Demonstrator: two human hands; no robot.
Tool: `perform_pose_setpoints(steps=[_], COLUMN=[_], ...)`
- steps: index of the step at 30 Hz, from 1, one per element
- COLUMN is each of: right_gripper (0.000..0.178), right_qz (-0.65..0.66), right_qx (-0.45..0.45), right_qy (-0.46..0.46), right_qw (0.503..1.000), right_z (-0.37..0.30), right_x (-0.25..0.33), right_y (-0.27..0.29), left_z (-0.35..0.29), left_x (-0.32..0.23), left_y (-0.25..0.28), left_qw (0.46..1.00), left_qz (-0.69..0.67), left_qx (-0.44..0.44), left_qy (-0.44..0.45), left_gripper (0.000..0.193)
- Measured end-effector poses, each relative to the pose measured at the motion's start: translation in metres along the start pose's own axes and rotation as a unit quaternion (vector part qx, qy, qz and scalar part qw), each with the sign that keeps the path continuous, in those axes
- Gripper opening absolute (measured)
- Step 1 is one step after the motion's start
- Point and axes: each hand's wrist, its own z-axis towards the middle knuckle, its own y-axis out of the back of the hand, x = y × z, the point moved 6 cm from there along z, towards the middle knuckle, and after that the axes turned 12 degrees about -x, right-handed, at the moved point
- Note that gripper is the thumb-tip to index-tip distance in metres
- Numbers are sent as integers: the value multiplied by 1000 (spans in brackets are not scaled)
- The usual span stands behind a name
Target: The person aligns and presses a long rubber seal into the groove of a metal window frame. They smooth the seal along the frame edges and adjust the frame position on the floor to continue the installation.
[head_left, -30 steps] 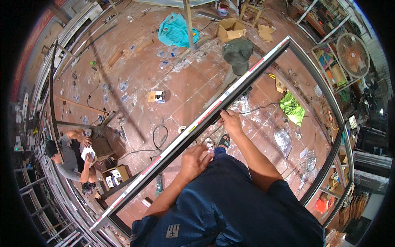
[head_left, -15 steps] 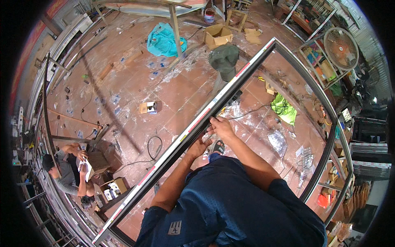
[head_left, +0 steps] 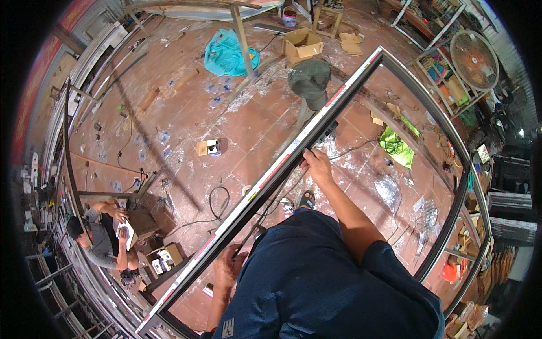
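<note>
A large black metal window frame (head_left: 275,175), its outer face covered with white printed tape, slants across in front of me. My right hand (head_left: 318,166) is at its inner edge near the middle, fingers bent and pinched together against a thin black rubber strip (head_left: 275,199). From there the strip runs slack down to my left hand (head_left: 227,264), whose fingers are closed around it beside my body. The left fingertips are partly hidden.
At the lower left a co-worker (head_left: 104,237) crouches by an open carton (head_left: 166,261). A green cap (head_left: 309,80), a cardboard box (head_left: 301,45) and a teal bag (head_left: 230,52) lie beyond the frame. A fan (head_left: 474,60) stands far right. Cables and scraps litter the tiled floor.
My left hand has moved down and back along the frame, away from the right hand, drawing out the black strip. My right hand has stayed at the frame's inner edge.
</note>
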Motion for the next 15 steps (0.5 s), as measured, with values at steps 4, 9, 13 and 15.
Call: perform_pose_setpoints(steps=[4, 9, 13, 15], right_gripper=[50, 41, 42, 41], right_qz=[62, 105, 61, 58], right_qx=[-103, -138, -164, -112], right_qy=[-12, 37, -3, -28], right_qw=[993, 984, 985, 992], right_z=[17, 99, 84, 43], right_x=[2, -10, -8, -4], right_y=[8, 47, 27, -3], left_z=[25, 65, 64, 54], left_x=[-24, -42, -9, 12], left_y=[42, 56, 45, 43], left_qw=[991, 992, 994, 988], left_qz=[70, 69, 4, -45], left_qx=[-92, -86, -103, -131], left_qy=[-64, -62, -43, -68], left_gripper=[22, 19, 17, 16])
